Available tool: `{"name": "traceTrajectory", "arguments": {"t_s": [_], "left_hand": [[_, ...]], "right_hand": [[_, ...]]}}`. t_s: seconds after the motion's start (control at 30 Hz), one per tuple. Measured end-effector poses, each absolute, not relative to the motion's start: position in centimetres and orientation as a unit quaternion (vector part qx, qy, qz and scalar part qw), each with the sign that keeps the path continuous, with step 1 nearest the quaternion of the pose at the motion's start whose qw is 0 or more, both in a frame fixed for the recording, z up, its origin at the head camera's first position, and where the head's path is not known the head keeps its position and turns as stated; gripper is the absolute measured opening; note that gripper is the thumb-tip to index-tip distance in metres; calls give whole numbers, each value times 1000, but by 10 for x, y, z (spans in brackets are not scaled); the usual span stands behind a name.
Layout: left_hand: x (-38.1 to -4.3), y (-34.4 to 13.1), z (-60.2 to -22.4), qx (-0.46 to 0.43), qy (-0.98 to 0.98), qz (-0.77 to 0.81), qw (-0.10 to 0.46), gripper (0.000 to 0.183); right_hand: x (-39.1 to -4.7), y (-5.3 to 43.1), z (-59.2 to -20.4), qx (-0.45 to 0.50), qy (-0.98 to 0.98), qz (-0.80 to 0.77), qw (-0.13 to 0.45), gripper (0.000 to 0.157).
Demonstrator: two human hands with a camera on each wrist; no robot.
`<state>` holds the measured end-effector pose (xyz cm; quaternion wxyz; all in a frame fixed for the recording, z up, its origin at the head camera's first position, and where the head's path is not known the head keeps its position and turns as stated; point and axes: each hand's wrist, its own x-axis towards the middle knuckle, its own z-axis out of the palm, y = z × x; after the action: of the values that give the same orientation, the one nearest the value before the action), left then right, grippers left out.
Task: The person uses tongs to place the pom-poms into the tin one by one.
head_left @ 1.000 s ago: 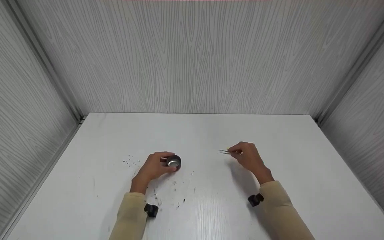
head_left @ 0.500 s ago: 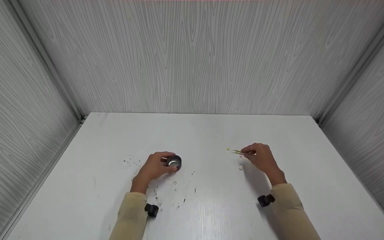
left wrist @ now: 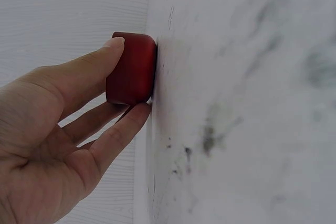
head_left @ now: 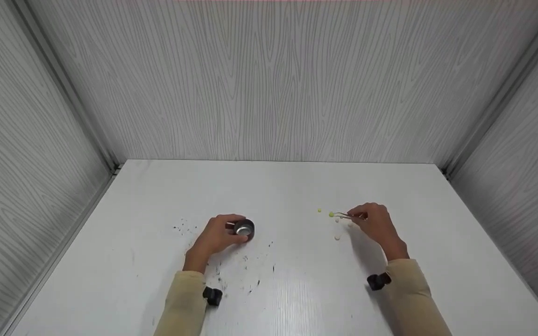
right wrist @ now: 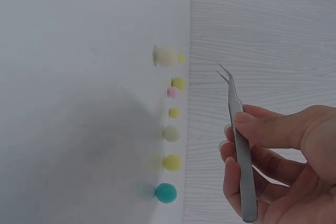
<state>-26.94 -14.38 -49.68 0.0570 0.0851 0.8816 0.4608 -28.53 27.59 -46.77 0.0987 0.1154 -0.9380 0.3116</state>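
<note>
Here, the left hand (head_left: 215, 235) is holding a small round red cup with a shiny silver inside (head_left: 244, 227), its fingers pinching the sides. The cup is sitting on the white bench (head_left: 269, 186), its mouth facing up. The right hand (head_left: 378, 224) is gripping thin silver metal tweezers with bent tips (right wrist: 243, 156) between thumb and fingers. The tips are standing a little apart, near a small round yellow ball (head_left: 331, 214). A pink ball (right wrist: 174, 92), a cream ball (right wrist: 171, 134) and a teal ball (right wrist: 166, 193) are lying on the bench too.
</note>
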Motion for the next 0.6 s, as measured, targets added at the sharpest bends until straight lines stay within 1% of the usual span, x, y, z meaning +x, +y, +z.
{"name": "traceTrajectory", "arguments": {"t_s": [0.27,0.6], "left_hand": [[-268,-143,-497,89,881,462,52,52],[-268,-144,-496,83,879,465,61,52]], "right_hand": [[-289,281,-475,79,-947,303,75,16],[-290,283,-480,47,-950,303,56,16]]}}
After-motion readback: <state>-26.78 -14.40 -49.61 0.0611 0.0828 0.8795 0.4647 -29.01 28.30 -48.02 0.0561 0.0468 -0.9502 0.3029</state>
